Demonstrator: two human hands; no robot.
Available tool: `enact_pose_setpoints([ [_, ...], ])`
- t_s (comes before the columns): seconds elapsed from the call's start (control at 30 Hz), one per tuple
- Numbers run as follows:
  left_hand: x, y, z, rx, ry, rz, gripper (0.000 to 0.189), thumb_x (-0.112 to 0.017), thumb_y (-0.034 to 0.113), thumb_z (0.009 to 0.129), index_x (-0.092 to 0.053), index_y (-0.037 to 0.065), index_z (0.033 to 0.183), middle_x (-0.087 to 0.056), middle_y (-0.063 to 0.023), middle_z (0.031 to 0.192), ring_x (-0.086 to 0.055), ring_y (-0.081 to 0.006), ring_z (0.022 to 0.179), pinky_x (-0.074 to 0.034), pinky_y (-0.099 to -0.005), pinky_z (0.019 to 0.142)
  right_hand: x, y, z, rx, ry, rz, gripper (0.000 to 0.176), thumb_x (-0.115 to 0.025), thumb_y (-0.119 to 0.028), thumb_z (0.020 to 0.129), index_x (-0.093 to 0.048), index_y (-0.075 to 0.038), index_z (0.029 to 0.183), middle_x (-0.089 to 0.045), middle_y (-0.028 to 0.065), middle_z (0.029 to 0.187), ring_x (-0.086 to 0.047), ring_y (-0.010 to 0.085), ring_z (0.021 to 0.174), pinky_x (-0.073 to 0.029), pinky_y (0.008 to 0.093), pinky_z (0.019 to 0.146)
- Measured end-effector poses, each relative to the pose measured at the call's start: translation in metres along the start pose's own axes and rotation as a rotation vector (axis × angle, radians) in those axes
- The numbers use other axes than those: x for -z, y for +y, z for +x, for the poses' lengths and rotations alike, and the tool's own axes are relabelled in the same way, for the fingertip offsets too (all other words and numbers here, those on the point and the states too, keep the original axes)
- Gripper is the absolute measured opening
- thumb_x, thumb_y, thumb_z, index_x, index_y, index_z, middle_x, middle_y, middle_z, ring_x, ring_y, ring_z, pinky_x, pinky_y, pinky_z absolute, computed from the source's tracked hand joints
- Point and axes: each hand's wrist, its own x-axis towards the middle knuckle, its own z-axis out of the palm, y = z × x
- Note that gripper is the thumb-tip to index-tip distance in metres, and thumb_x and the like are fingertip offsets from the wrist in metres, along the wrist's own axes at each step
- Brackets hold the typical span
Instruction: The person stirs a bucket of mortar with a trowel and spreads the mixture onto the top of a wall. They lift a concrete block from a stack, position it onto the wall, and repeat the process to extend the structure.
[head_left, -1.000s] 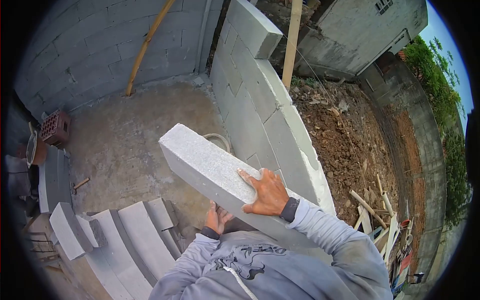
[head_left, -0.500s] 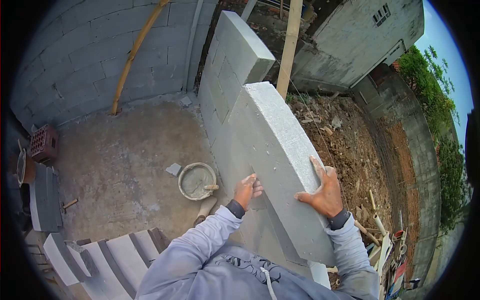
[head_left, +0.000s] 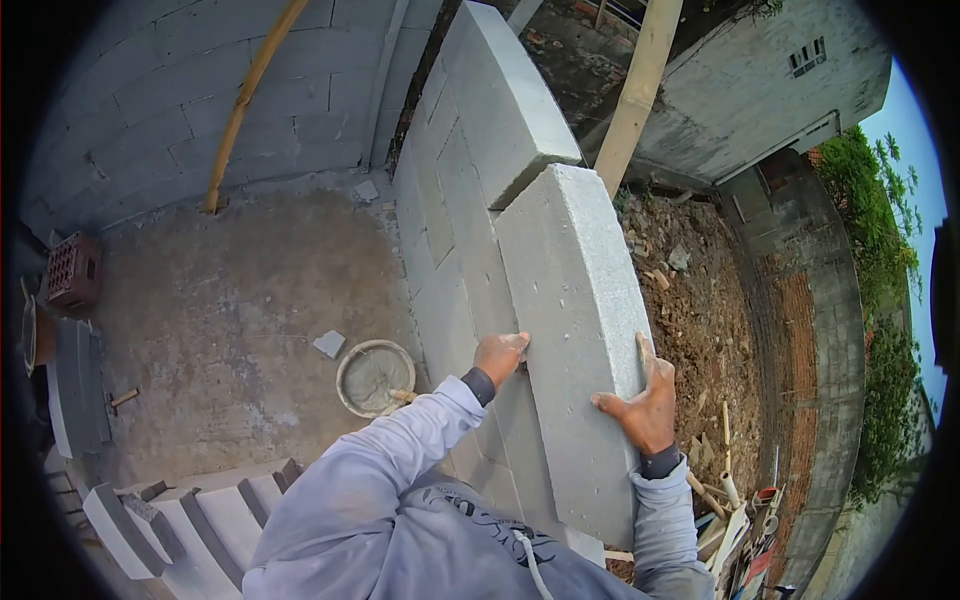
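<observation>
A long, light-grey aerated concrete block [head_left: 575, 330] stands on the partly built block wall [head_left: 435, 190], its far end close against a block [head_left: 515, 100] of the same course. My right hand [head_left: 645, 405] clasps its top, thumb on the near face and fingers over the far edge. My left hand [head_left: 500, 360] is at the block's lower edge, thumb and index finger against it; the other fingers are curled and partly hidden. Down on the floor beside the wall, a round bucket [head_left: 345, 385] holds grey mortar, with a tool's wooden handle [head_left: 402, 396] at its rim.
Several loose blocks [head_left: 200, 530] lie at the lower left. A hammer [head_left: 124, 398] and a red crate [head_left: 75, 270] are on the floor. A slanting wooden pole [head_left: 245, 100] leans at the back wall. Beyond the wall are soil [head_left: 690, 320] and scrap pieces [head_left: 735, 530].
The block has turned and settled in line with the wall, its far end now beside the neighbouring block. My left hand has come against its lower edge. The view has shifted slightly.
</observation>
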Motion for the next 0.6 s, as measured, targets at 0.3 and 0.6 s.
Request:
enact_pose_setpoints([
  [0.3, 0.011, 0.014, 0.019, -0.434, 0.040, 0.651, 0.015, -0.052, 0.016, 0.082, -0.063, 0.011, 0.090, -0.065, -0.0051, 0.078, -0.064, -0.0213, 0.072, -0.050, -0.0342, 0.062, -0.010, 0.008, 0.032, 0.002, -0.002, 0.003, 0.099, -0.083, -0.028, 0.046, -0.040, -0.012, 0.134, -0.044, 0.0205, 0.102, -0.047, 0.0354, 0.095, -0.041, 0.0413, 0.086],
  [0.6, 0.014, 0.017, 0.027, -0.156, -0.048, 0.514, 0.019, -0.049, 0.020, 0.084, -0.063, 0.009, 0.089, -0.065, -0.0070, 0.078, -0.063, -0.0244, 0.074, -0.049, -0.0369, 0.064, -0.020, 0.012, 0.042, 0.007, 0.004, -0.020, 0.098, -0.083, -0.028, 0.046, -0.041, -0.013, 0.134, -0.044, 0.0227, 0.104, -0.048, 0.0376, 0.097, -0.041, 0.0425, 0.086],
])
